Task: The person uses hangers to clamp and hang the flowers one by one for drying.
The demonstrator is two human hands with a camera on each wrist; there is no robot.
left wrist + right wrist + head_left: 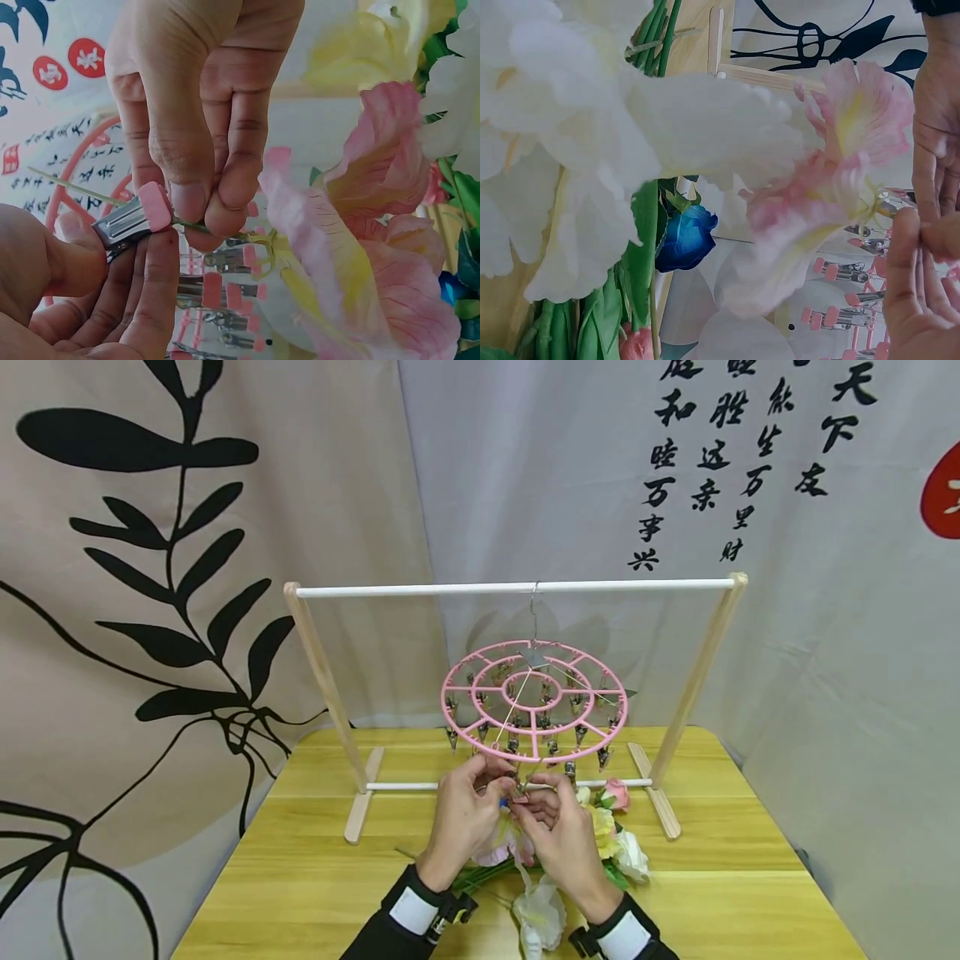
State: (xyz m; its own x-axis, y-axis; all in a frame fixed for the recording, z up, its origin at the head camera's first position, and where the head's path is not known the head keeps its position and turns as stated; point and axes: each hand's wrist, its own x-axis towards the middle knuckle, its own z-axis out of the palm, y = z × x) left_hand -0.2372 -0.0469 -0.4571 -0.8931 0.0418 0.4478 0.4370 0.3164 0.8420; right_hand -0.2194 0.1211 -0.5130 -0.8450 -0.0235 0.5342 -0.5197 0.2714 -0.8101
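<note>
A round pink clip hanger [534, 732] hangs by a hook from a rod, with many small metal clips around its rings. Just below its near edge, my left hand [459, 814] pinches a pink-tipped metal clip [124, 225] between thumb and fingers. My right hand [561, 835] pinches the thin stem [71, 186] of a pink and yellow artificial flower [375, 289] close beside that clip. In the left wrist view the stem passes at the clip's tip, and the bloom hangs down below both hands.
The white rod [420, 590] spans a wooden stand [322, 668] on the wooden table [300, 893]. Artificial flowers lie under the hands, among them a white flower [540, 914], a yellow flower [602, 831] and a blue rose [686, 236]. Printed cloth [525, 468] hangs behind.
</note>
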